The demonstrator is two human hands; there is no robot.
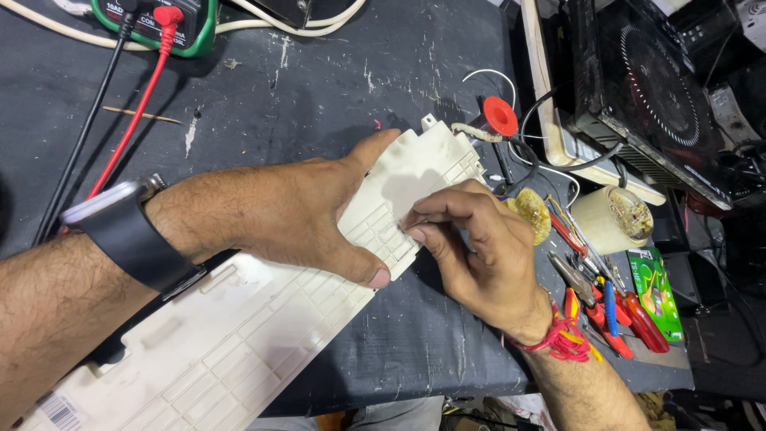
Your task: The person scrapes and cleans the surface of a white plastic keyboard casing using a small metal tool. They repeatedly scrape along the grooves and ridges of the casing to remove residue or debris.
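**Two hands on a ribbed cream plastic panel at a repair bench**

At 3 o'clock on the dark bench [319, 88] stands a cream cylindrical tub [610, 219], open at the top, with a yellowish, speckled mass inside; what that mass is cannot be told. Just beside it, toward the centre, lies a round amber lump [532, 214]. Below the tub, at 4 o'clock, a cluster of red- and blue-handled hand tools [610, 307] lies loose beside a green packet [658, 291].

The long cream plastic panel [239, 335] runs from 7 o'clock up to the centre, ribbed side up. The left hand [295, 211], a black-strapped watch [132, 231] on its wrist, is clamped over the panel's upper part, thumb hooked round the lower edge and fingers spread flat on top. The right hand [479, 247], with a red thread band [558, 339] at the wrist, has its fingers curled together, fingertips [415, 227] pinched against the ribbed surface near the panel's right edge; whether they grip anything small cannot be told.

At 11 o'clock sits a green-cased meter [155, 24] with red and black leads.
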